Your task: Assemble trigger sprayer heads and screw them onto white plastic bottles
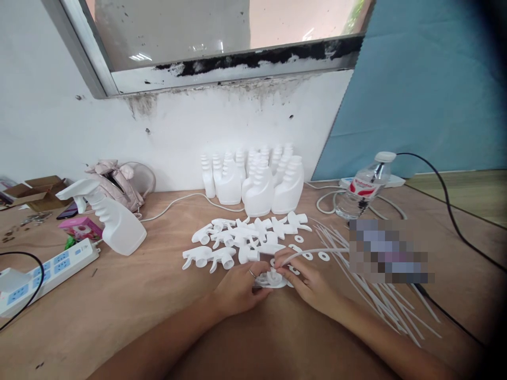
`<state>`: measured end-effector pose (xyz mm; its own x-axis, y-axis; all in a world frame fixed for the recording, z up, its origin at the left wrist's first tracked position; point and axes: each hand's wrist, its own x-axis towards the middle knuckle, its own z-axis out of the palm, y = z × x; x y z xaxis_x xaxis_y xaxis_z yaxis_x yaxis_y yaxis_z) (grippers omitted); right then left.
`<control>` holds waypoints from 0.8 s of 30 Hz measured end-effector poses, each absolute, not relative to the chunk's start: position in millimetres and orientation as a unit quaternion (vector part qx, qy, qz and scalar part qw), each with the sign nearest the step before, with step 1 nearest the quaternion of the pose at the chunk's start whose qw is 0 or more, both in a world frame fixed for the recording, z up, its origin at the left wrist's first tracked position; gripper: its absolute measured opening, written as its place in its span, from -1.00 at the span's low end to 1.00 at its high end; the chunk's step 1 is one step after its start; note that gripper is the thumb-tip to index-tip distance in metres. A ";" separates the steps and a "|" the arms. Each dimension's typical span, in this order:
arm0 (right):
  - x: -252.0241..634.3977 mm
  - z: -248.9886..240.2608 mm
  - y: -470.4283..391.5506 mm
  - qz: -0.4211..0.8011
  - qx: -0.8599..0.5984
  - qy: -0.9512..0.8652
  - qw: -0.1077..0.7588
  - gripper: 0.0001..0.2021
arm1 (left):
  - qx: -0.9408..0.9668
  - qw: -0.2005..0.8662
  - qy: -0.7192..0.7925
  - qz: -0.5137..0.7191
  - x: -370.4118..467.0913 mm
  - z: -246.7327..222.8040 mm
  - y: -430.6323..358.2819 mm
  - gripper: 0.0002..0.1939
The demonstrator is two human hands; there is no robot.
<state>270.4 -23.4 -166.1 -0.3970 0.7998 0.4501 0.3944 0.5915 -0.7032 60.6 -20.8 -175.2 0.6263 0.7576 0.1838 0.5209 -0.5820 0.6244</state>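
- head view: a brown desk [130, 295] stands against a white wall [174, 132]; two bare hands work at its near middle.
- left hand [240, 287]: fingers curled closely around a white spray head [273, 278], low over the desk; the grip hides much of the piece.
- right hand [312, 285]: fingers pinched together on a thin white tube [317, 250] near its end, right beside the spray head; whether the tube is seated in it cannot be told. the tube's other end arcs off to the right.
- loose spray heads [241, 235]: a pile just beyond the hands, with flat white rings [327, 257] at its right.
- white bottles [259, 195]: a tight cluster upright by the wall, necks without spray heads; opaque, so their contents cannot be seen.
- assembled bottle [122, 227]: apart on the left, a spray head on its neck, contents hidden by white plastic.
- water bottle [362, 188]: clear, capped, red and white label, on the right; how full is unclear.
- loose tubes [390, 306]: fanned out below it, beside a blurred patch [388, 253].
- far left: a cardboard box [43, 192] with flaps up, its inside hard to make out; a pink carton [81, 228]; a pale pink bag [119, 190] with a dark gap in front.
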 end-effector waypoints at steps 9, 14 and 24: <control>256.8 -166.2 -26.2 0.209 -0.355 -0.826 0.384 -0.75 | 0.867 0.255 0.359 0.233 62.6 -177.6 -20.9 -0.77; 254.0 -171.4 -27.2 0.187 -0.317 -0.827 0.425 -0.75 | 0.874 0.238 0.358 0.226 63.1 -179.6 -19.4 -0.82; 250.4 -178.5 -30.5 0.222 -0.333 -0.800 0.446 -0.76 | 0.866 0.259 0.350 0.246 61.7 -184.4 -19.5 -0.83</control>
